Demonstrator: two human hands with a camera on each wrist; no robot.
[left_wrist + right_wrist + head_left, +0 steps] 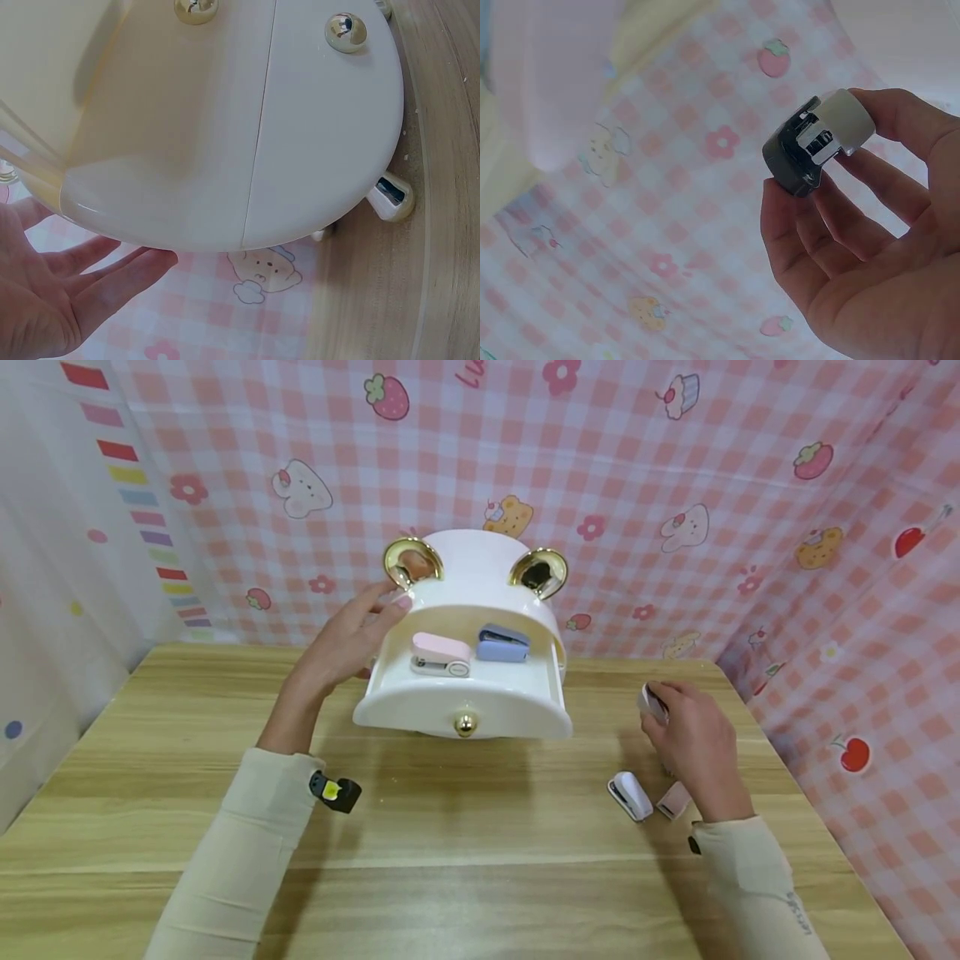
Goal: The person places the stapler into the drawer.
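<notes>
Head view: a pale wooden table (450,893) ran across the scene, with a pink checked curtain (450,452) along its far side
Left sleeve: a cream sleeve (240,843) reached in from the near left, a small black device (341,793) with a yellow mark at its wrist
Left hand: the left hand (348,639) lay at the left side of the cabinet, thumb on the rim beside the left ear, the other fingers loosely spread and fairly straight, some touching the side wall
Cabinet: a rounded white cabinet (476,547) stood at the far middle of the table, a gold left ear (414,564) and a gold right ear (540,572) on top
Drawer: a white drawer (408,703) was pulled out toward the near side, a gold knob (465,724) on its front
Drawer, left: a pink stapler (441,653) lay inside
Drawer, right: a blue stapler (503,645) lay just beside the pink one, a little farther back
Table, right: a white stapler (631,796) lay near a dull pink stapler (674,801), the latter partly hidden by the right hand
Right hand: the right hand (693,739) hung above these two, pinching a white-and-black stapler (817,142) between thumb and fingertips, well apart from the drawer
Right sleeve: another cream sleeve (750,877) came in from the near right
</notes>
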